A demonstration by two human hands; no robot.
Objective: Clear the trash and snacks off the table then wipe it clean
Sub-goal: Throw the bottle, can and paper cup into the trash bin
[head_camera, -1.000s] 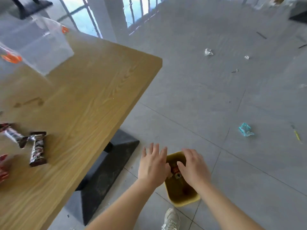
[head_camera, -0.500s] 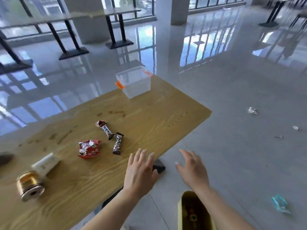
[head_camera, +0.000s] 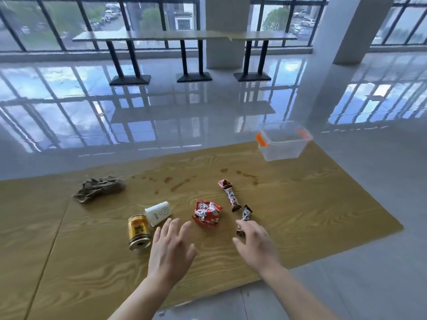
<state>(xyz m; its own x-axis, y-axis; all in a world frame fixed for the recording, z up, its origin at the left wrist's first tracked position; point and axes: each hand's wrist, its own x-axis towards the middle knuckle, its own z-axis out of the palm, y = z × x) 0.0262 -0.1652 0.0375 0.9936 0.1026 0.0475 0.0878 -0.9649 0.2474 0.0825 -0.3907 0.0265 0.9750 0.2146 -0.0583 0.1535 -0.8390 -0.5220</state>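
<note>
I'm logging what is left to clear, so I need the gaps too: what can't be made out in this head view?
- Dark snack bar: its near end is hidden behind the right hand.
- Gold can: label print too small to read; whether it is empty can't be told.
- Table: its left part is cut off by the picture's edge.
- Clear container: contents unclear through reflections.

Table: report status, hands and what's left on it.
Left hand and right hand open, empty, over table. Gold can, white cup, red wrapper, two snack bars not yet cleared. Rag untouched, stains unwiped. Nothing blocking.
</note>
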